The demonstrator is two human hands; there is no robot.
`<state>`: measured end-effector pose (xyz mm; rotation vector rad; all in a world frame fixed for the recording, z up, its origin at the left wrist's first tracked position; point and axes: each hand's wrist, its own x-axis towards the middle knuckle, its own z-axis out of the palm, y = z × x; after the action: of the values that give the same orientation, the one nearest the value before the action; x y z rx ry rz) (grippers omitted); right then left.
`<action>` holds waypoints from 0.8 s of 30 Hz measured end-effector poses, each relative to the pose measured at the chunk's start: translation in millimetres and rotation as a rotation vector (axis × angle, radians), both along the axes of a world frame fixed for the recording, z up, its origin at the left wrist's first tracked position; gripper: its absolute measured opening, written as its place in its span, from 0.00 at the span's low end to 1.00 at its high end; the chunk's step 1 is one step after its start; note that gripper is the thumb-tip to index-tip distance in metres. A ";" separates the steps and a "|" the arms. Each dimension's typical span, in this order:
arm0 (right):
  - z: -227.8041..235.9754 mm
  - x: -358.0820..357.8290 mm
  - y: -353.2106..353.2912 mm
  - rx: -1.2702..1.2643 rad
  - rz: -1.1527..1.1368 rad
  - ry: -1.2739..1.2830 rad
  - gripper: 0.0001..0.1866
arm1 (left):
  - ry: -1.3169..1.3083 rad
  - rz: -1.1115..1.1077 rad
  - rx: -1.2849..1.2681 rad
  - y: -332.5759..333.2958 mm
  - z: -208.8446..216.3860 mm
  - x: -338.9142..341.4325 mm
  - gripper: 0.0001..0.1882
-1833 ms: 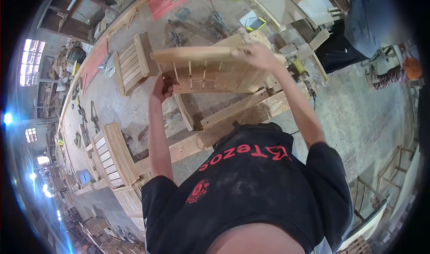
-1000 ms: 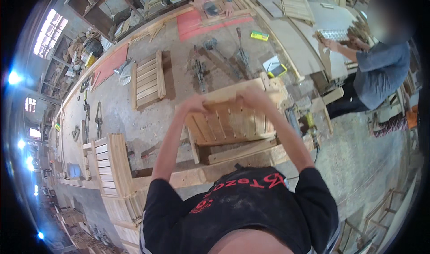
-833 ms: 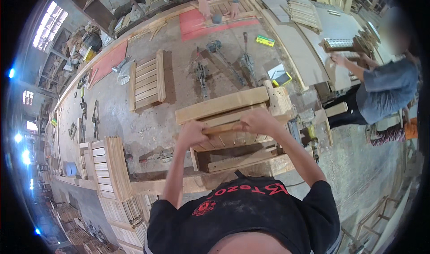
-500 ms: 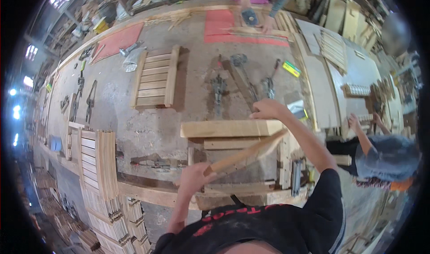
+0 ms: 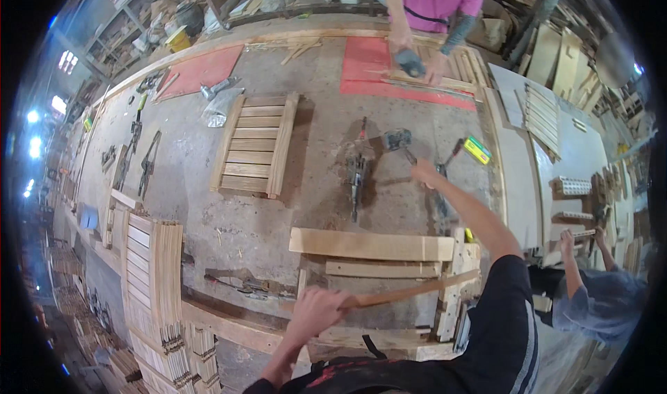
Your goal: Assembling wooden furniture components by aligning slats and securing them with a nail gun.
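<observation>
My left hand [image 5: 321, 314] is closed around one end of a narrow wooden slat [image 5: 410, 290], whose far end crosses over an upright wooden rail [image 5: 451, 283]. My right arm stretches forward, and my right hand [image 5: 424, 174] is closed on the handle of a mallet with a dark, blocky head [image 5: 397, 140]. Just ahead of the slat lie a thick pale board [image 5: 372, 244] and a thinner drilled strip [image 5: 382, 269], forming part of a frame on the bench. Left of the mallet a power tool [image 5: 356, 178] rests on the surface, and another tool [image 5: 442, 178] lies to its right.
A finished-looking slatted panel [image 5: 256, 144] lies left of centre. Stacked slatted pieces [image 5: 163, 276] stand at the left. A yellow-green box [image 5: 477, 151] sits at the right. Across the bench a person in pink [image 5: 445, 1] works with a tool; another person [image 5: 597, 283] works at the right.
My right hand has moved forward from the board to the mallet handle and closed on it. The slat in my left hand has swung flatter. The view has shifted, moving the scene right and down.
</observation>
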<state>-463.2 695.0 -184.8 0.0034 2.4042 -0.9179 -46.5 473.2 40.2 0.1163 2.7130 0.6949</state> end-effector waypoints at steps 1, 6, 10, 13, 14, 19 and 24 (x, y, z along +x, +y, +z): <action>30.9 4.6 12.1 -0.037 0.059 -0.124 0.14 | -0.026 0.004 0.024 5.1 -1.7 -1.5 0.10; 237.4 144.8 103.2 -0.225 0.098 -0.188 0.10 | 0.052 0.046 -0.039 18.9 10.4 -21.7 0.14; 371.2 292.0 130.8 -0.518 0.000 0.073 0.11 | 0.031 -0.070 0.029 -8.7 -14.0 -35.4 0.19; 416.0 382.1 134.2 -0.755 -0.094 0.320 0.12 | 0.306 -0.095 -0.042 -13.8 -19.5 -30.2 0.22; 417.7 407.2 131.8 -0.748 -0.102 0.328 0.12 | 0.254 -0.083 -0.088 -14.1 -18.9 -33.8 0.22; 342.0 489.8 101.9 -0.636 -0.398 0.803 0.15 | 0.226 -0.151 -0.144 3.6 -1.8 -26.5 0.24; 265.6 527.0 101.7 0.078 -0.304 0.648 0.20 | 0.267 -0.157 -0.210 10.9 -9.2 -11.7 0.24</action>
<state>63.8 796.6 80.8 0.1205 3.1025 -1.0813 -58.1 484.1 31.0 0.3915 2.9684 0.3680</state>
